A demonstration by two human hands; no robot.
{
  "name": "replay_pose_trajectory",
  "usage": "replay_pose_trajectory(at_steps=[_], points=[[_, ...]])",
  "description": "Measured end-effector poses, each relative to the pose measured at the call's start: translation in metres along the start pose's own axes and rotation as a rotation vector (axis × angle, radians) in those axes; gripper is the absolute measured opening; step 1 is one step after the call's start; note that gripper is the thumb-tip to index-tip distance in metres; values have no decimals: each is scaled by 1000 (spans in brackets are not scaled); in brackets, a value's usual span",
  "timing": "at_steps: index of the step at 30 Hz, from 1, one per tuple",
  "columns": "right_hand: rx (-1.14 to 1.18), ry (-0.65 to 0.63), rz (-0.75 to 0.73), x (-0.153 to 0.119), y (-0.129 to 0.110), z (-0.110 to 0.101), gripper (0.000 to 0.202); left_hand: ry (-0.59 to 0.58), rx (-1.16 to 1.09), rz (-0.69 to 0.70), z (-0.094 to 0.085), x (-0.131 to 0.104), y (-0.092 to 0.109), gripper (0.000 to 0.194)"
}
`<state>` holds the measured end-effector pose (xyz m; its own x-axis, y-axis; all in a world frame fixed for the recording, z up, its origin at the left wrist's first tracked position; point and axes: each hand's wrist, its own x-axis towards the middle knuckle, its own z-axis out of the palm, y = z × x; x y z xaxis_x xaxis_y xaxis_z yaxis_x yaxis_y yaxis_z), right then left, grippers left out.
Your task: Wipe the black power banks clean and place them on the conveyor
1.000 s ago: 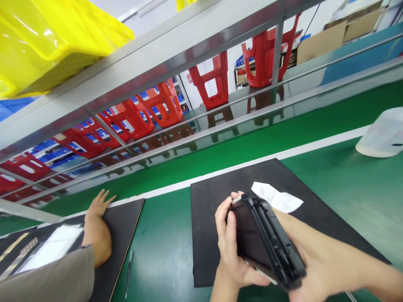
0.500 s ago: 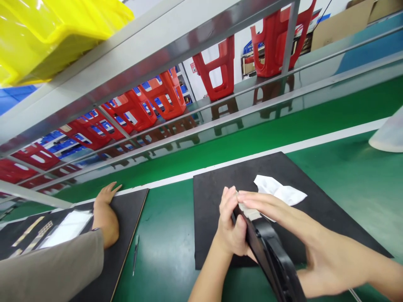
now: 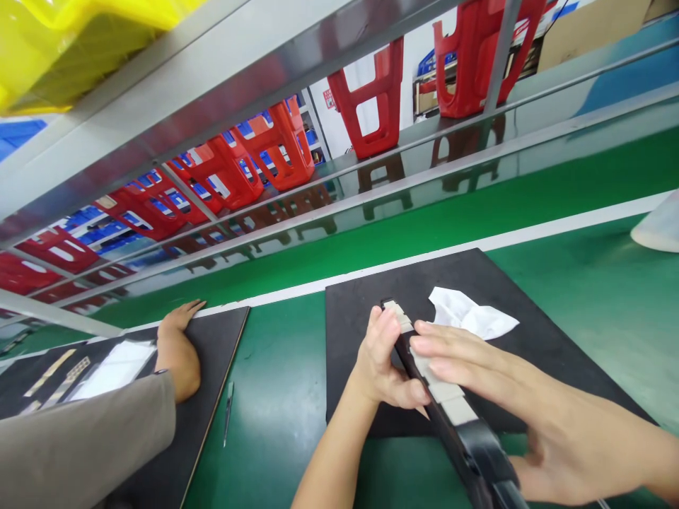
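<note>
A long black part (image 3: 467, 442) with beige strips (image 3: 443, 389) along its narrow upper edge is tilted up over a black mat (image 3: 371, 339). My left hand (image 3: 385, 360) grips its far end from the left, thumb and fingers around it. My right hand (image 3: 509, 396) lies along the right side, its extended fingers touching the beige strips and its thumb low near the part's near end. A crumpled white cloth (image 3: 472, 314) rests on the mat beyond my right fingers.
Another person's hand (image 3: 180, 318) and grey sleeve (image 3: 95, 438) are over a second dark mat (image 3: 212, 375) at the left. Tweezers (image 3: 228, 413) lie between the mats. A metal shelf beam (image 3: 212, 78) with a yellow bin (image 3: 85, 56) crosses overhead. Red stools (image 3: 371, 106) stand behind.
The black part has turned, so more of its beige-stripped edge shows. My left hand has shifted slightly down and left, and my right fingers now lie across the strips. The view has shifted a little.
</note>
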<state>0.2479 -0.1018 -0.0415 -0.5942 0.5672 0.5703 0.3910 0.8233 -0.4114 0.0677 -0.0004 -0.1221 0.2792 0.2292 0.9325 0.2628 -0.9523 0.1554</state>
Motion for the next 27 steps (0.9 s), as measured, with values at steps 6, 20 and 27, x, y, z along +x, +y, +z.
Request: replay_pose_trajectory(at_steps=[6,20,27], points=[[34,13,0,0,0,-1,101,39,-24,222,-13,29,11,65],[368,93,304,1,8,4,105,-103,-170,71,-6,14,23,100],[391,127,328,1,11,6,105,-113,-192,-44,-4,11,31,108]])
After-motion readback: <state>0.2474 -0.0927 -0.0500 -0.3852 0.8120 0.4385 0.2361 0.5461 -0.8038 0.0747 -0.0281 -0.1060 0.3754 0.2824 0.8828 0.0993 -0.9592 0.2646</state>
